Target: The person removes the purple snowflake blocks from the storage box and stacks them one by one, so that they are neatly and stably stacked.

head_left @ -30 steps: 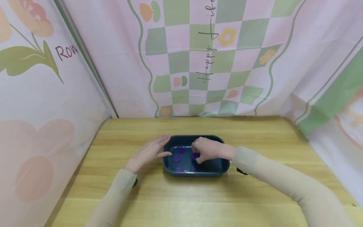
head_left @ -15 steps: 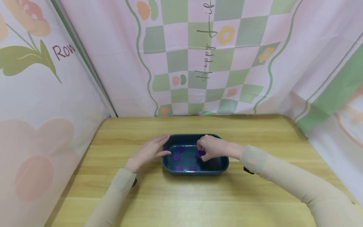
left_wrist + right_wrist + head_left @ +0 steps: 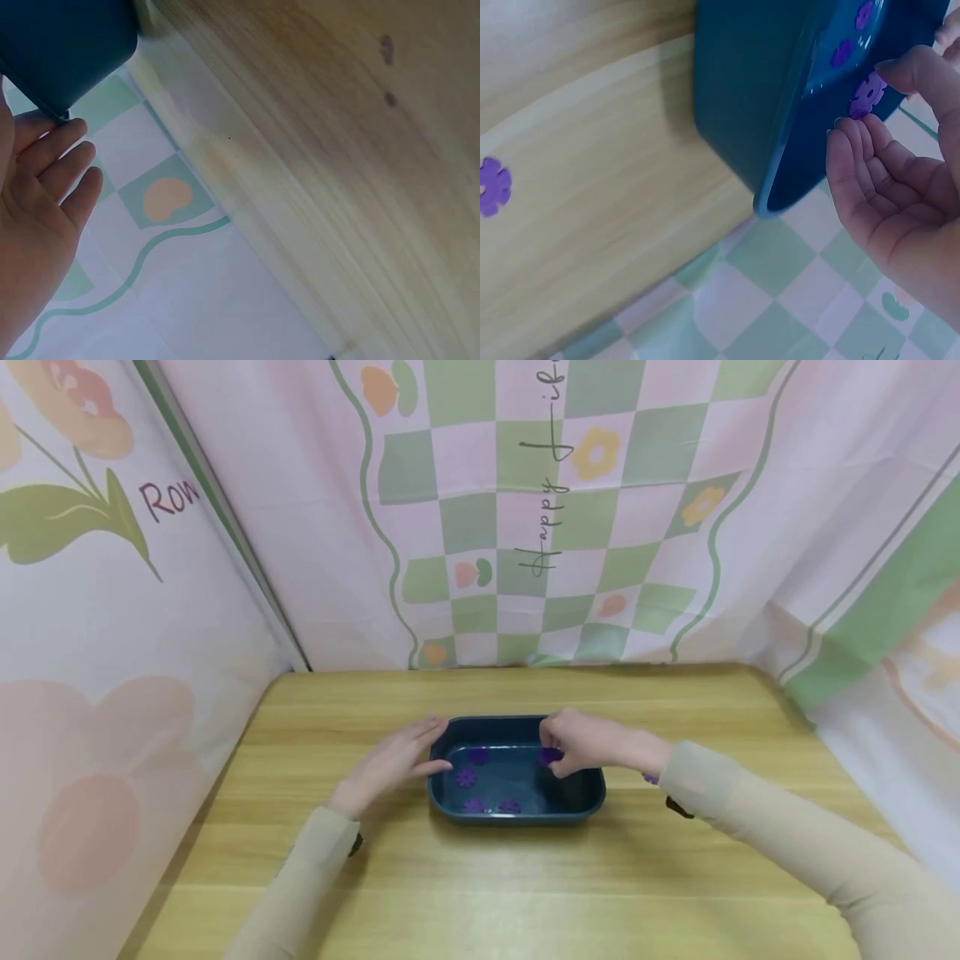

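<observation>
A dark blue rectangular tub (image 3: 517,820) stands on the wooden table with several purple flower-shaped plastic discs (image 3: 467,777) lying on its floor. My right hand (image 3: 588,743) reaches in over the tub's right end. Between thumb and fingertips it pinches one notched purple disc (image 3: 868,94), held above the floor. At the left end, my left hand (image 3: 397,760) rests against the rim, fingers extended and thumb over the edge. The left wrist view shows those fingers (image 3: 71,154) at the outside of the tub's rim.
Another purple disc (image 3: 493,187) lies on the table right of the tub, partly hidden by the right sleeve in the head view. Patterned cloth (image 3: 525,527) hangs behind the table, with more cloth at both sides.
My right hand has moved right and slightly up inside the tub, carrying the pinched disc. The disc on the table has come into view beneath the right wrist. My left hand has stayed put.
</observation>
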`<action>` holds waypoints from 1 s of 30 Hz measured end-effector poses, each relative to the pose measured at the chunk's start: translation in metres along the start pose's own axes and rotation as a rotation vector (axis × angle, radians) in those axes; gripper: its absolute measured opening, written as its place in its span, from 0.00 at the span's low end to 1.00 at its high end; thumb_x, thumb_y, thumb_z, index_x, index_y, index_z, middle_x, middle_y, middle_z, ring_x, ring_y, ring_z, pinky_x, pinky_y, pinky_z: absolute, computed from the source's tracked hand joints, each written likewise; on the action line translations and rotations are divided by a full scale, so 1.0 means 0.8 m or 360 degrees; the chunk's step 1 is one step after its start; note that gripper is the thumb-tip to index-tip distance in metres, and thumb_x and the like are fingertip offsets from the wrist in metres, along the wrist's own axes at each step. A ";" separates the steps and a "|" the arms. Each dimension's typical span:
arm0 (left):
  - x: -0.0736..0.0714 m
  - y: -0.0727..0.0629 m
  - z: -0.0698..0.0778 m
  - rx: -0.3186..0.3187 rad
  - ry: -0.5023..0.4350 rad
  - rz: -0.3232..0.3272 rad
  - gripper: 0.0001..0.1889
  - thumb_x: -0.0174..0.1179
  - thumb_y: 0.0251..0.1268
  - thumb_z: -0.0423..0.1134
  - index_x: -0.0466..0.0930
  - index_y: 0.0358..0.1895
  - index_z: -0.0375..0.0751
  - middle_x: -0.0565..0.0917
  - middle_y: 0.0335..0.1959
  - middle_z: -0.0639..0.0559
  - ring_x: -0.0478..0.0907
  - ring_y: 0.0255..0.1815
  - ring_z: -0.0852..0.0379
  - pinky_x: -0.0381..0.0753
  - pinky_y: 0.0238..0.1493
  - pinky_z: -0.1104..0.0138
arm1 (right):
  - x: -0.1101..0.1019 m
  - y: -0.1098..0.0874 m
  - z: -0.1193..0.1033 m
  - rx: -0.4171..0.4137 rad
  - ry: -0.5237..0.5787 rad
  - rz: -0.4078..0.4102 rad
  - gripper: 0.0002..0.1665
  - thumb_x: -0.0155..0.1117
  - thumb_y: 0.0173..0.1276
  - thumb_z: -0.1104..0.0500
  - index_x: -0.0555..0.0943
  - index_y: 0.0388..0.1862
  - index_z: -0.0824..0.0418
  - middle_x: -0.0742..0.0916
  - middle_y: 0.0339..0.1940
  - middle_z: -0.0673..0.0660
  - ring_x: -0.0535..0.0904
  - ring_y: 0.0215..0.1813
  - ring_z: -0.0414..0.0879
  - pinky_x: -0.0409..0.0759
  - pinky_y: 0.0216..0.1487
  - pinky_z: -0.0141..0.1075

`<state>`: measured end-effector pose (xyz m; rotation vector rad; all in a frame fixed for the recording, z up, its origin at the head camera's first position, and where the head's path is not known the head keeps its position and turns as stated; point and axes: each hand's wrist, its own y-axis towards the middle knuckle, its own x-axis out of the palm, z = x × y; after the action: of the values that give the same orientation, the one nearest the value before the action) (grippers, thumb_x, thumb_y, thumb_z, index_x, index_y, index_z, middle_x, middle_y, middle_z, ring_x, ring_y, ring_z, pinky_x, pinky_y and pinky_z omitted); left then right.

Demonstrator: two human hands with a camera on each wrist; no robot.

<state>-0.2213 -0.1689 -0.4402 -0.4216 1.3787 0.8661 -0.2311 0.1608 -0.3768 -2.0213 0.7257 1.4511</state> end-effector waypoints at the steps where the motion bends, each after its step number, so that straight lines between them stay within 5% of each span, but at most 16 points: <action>1: 0.000 0.000 0.000 -0.0001 -0.0005 0.0000 0.39 0.57 0.68 0.59 0.64 0.73 0.36 0.69 0.74 0.40 0.66 0.76 0.45 0.68 0.76 0.55 | -0.003 -0.002 0.001 0.0010 0.0006 0.0005 0.13 0.75 0.55 0.58 0.82 0.34 0.63 0.85 0.31 0.54 0.77 0.31 0.38 0.83 0.35 0.29; 30: -0.001 0.001 0.005 0.0079 -0.0034 0.0095 0.38 0.62 0.66 0.54 0.67 0.71 0.31 0.70 0.72 0.36 0.69 0.73 0.40 0.71 0.73 0.53 | -0.026 -0.063 0.041 0.0056 0.0018 0.0272 0.11 0.74 0.49 0.64 0.81 0.30 0.63 0.84 0.27 0.52 0.75 0.29 0.38 0.77 0.29 0.26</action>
<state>-0.2192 -0.1659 -0.4387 -0.3337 1.3960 0.8812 -0.2234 0.2216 -0.3602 -1.9825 0.9417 1.5111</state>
